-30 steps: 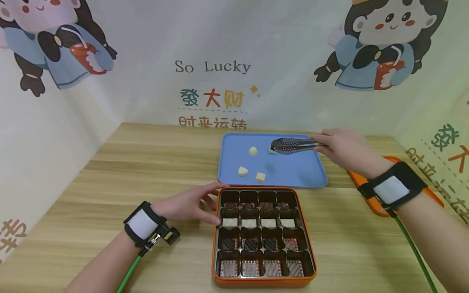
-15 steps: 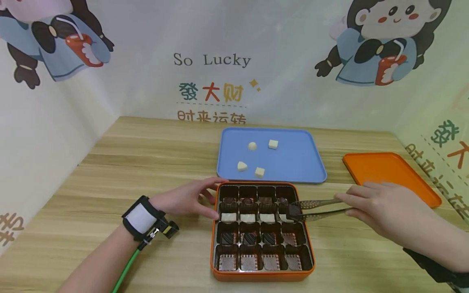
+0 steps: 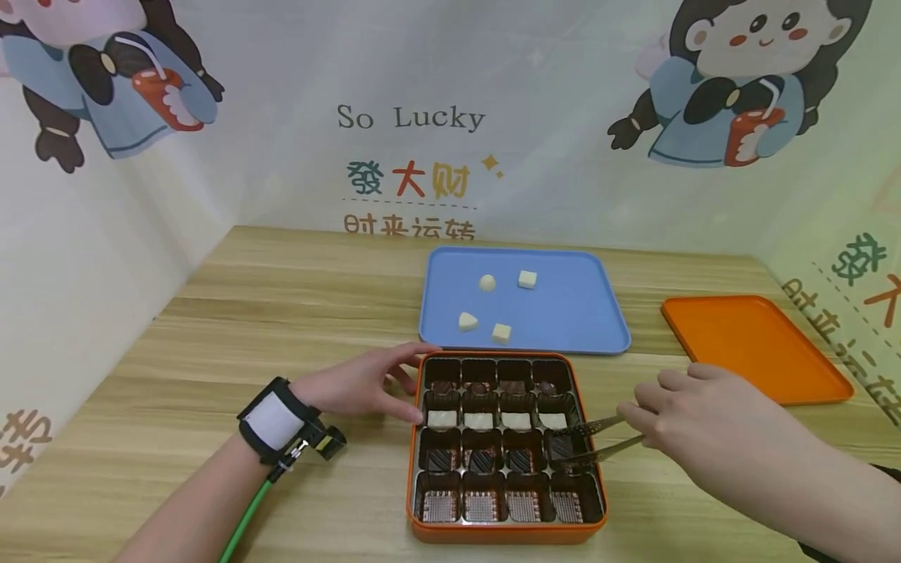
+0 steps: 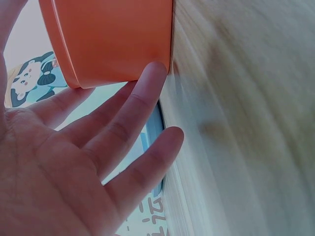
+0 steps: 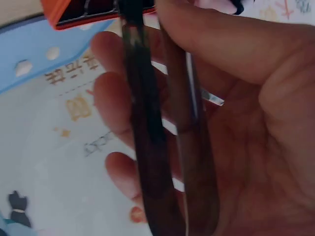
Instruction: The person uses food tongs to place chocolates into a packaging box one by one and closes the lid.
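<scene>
My right hand (image 3: pixel 693 414) grips metal tongs (image 3: pixel 611 451) at the right side of a chocolate box (image 3: pixel 507 534) with an orange outside and a divided brown insert. The perforated tips reach into the rightmost compartment of the third row, around a dark chocolate (image 3: pixel 561 446). In the right wrist view, the two tong arms (image 5: pixel 197 128) run between thumb and fingers, slightly apart. My left hand (image 3: pixel 359 385) rests against the box's left side, thumb at the rim. Its fingers (image 4: pixel 123 125) are spread and extended in the left wrist view, one fingertip on the orange wall.
Behind the box lies a blue tray (image 3: pixel 577 305) with several white chocolates (image 3: pixel 527 279). An orange tray (image 3: pixel 753 344) is at the right. White pieces (image 3: pixel 479 421) fill the second row; striped dark chocolates (image 3: pixel 482 460) sit in the third. Ridged bottoms show in the front row.
The right hand has brought the tongs from above the blue tray toward me, over the second row with a dark chocolate, then down into the third row's right compartment. The left hand has stayed put.
</scene>
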Motion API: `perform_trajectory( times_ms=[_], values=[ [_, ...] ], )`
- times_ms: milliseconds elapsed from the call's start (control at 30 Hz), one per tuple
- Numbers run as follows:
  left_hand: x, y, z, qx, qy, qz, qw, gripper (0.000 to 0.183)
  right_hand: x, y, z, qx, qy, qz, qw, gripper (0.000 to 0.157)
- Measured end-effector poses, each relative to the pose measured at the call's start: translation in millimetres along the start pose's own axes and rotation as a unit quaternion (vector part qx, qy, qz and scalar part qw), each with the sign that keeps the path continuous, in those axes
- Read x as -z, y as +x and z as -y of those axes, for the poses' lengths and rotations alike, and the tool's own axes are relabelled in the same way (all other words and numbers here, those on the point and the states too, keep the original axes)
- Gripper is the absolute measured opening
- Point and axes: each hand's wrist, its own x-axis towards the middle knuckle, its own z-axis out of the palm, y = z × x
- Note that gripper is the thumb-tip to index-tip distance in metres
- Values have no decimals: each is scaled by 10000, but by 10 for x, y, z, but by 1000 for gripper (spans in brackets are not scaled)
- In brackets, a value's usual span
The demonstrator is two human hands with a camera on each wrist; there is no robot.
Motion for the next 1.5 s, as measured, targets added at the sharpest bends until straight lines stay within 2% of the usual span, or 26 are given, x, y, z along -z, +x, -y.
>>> perform_trajectory(
  times_ms=[100,433,733,867,1167,1367,1500],
  values=[
    [8,-4,-2,56,-19,16,10000,84,53,127,95,74,-439,278,9986,13],
    [12,-5,-20,62,42,44,10000,85,46,468,352,379,-1545,819,9839,26],
    [10,-8,-23,64,39,2,10000,85,75,651,374,491,-1591,880,9821,45],
    [-1,-6,-10,72,0,20,10000,84,63,675,345,501,-1422,954,9840,45],
    [-6,-5,17,29,31,54,10000,83,32,582,217,271,-771,923,9924,29],
    [-2,-13,1,90,41,43,9999,83,201,416,-44,-272,107,857,9959,27],
    [-3,-11,2,171,-64,56,9998,83,267,369,-230,-801,478,512,9943,30]
  ],
)
